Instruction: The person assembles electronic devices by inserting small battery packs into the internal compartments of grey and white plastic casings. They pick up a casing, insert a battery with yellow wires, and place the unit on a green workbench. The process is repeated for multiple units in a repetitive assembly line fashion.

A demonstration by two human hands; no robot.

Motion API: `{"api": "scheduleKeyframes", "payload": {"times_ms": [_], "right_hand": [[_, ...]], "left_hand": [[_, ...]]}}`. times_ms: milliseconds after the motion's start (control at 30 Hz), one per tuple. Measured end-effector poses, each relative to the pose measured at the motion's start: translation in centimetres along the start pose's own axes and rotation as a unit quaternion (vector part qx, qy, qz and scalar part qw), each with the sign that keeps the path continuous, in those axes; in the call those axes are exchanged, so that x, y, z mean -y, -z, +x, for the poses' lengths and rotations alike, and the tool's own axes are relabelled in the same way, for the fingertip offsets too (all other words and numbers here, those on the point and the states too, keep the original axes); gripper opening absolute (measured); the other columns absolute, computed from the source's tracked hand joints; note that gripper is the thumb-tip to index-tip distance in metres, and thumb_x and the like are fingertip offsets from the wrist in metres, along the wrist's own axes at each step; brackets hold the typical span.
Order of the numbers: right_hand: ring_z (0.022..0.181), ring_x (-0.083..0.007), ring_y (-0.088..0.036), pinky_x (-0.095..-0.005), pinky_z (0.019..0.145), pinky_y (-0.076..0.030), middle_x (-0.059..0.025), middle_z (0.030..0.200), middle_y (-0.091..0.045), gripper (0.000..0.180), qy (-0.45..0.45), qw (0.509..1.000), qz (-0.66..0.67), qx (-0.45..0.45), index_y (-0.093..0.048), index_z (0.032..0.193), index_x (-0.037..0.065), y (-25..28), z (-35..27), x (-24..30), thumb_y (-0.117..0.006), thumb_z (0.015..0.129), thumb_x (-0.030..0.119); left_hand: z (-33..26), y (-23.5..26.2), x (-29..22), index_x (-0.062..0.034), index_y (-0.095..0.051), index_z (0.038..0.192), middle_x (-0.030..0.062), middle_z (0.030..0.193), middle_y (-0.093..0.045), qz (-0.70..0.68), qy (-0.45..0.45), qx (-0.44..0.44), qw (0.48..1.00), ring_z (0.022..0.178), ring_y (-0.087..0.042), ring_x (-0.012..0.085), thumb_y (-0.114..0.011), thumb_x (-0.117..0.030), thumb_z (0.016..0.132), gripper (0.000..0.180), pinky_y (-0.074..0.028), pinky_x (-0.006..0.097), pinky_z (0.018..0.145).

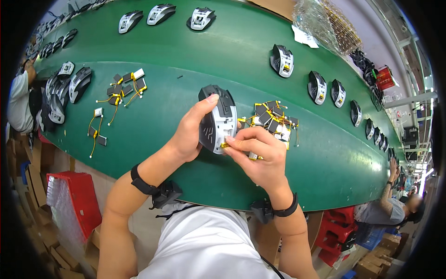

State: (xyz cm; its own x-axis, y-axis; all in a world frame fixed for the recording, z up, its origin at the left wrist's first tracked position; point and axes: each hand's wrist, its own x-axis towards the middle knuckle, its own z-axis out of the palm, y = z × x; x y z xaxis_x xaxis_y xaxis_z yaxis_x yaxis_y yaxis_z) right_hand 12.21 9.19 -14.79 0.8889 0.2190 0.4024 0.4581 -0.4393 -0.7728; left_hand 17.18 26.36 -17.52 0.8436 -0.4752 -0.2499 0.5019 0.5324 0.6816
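Observation:
A black and grey computer mouse (223, 122) is tilted up above the green table, its underside or inner grey plate facing me. My left hand (188, 132) is closed around its left side, thumb on the dark upper end. My right hand (264, 152) pinches a small yellow-taped piece (225, 145), which looks like part of a battery, against the mouse's lower right end. The fingers partly hide that piece. Beside my right hand lies a pile of small flat batteries (265, 115) with yellow tape and thin wires. More wired batteries (116, 93) lie to the left.
Several mice (60, 93) cluster at the table's left. Others stand in a row on the far strip, including one mouse (282, 61). Clear plastic packaging (325, 23) sits at the back right. A red crate (76, 204) stands below left. A co-worker (383, 211) sits at right, another at far left.

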Motion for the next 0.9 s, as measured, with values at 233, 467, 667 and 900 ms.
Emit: {"api": "scheduleKeyframes", "payload": {"times_ms": [233, 467, 667, 900], "right_hand": [[0.065, -0.0148, -0.065, -0.0272, 0.061, -0.053, -0.0065, 0.078, -0.066, 0.019, -0.036, 0.998, 0.011, -0.050, -0.067, 0.083, 0.001, -0.3, 0.4, 0.5, -0.083, 0.073, 0.004], [0.073, -0.0205, -0.067, -0.0318, 0.067, -0.055, -0.0093, 0.082, -0.068, 0.019, 0.048, 0.998, -0.045, -0.008, -0.067, 0.085, 0.001, 0.8, 1.3, 1.0, -0.081, 0.073, 0.002], [0.094, -0.0146, -0.064, -0.0282, 0.078, -0.053, -0.0084, 0.110, -0.062, 0.040, -0.248, 0.926, 0.284, -0.009, -0.053, 0.121, -0.002, -0.7, 0.4, 0.6, -0.070, 0.085, 0.003], [0.100, -0.0203, -0.066, -0.0362, 0.086, -0.057, -0.0132, 0.114, -0.065, 0.045, -0.347, 0.815, 0.463, 0.022, -0.047, 0.132, -0.006, -1.9, 0.4, 1.7, -0.059, 0.093, 0.011]], "left_hand": [[-0.4, -0.5, 0.1, 0.0008, -0.055, 0.124, 0.0150, 0.095, -0.069, 0.008, 0.051, -0.012, 0.999, 0.081, -0.069, 0.0214, -0.042, -0.050, 0.095, 0.060, -0.058, 0.035, 0.073], [-0.3, -0.1, -0.5, -0.0001, -0.056, 0.123, 0.0166, 0.095, -0.069, -0.012, 0.021, 0.003, 1.000, 0.082, -0.070, 0.0233, -0.041, -0.050, 0.095, 0.059, -0.059, 0.036, 0.073], [-0.8, -0.9, -1.1, -0.0001, -0.042, 0.137, 0.0223, 0.108, -0.065, -0.018, -0.093, -0.013, 0.995, 0.085, -0.070, 0.0285, -0.040, -0.051, 0.093, 0.067, -0.059, 0.041, 0.078], [-0.9, -1.0, -1.0, 0.0008, -0.033, 0.145, 0.0252, 0.114, -0.062, 0.089, -0.213, -0.006, 0.973, 0.096, -0.067, 0.0285, -0.056, -0.054, 0.079, 0.088, -0.056, 0.038, 0.084]]}}
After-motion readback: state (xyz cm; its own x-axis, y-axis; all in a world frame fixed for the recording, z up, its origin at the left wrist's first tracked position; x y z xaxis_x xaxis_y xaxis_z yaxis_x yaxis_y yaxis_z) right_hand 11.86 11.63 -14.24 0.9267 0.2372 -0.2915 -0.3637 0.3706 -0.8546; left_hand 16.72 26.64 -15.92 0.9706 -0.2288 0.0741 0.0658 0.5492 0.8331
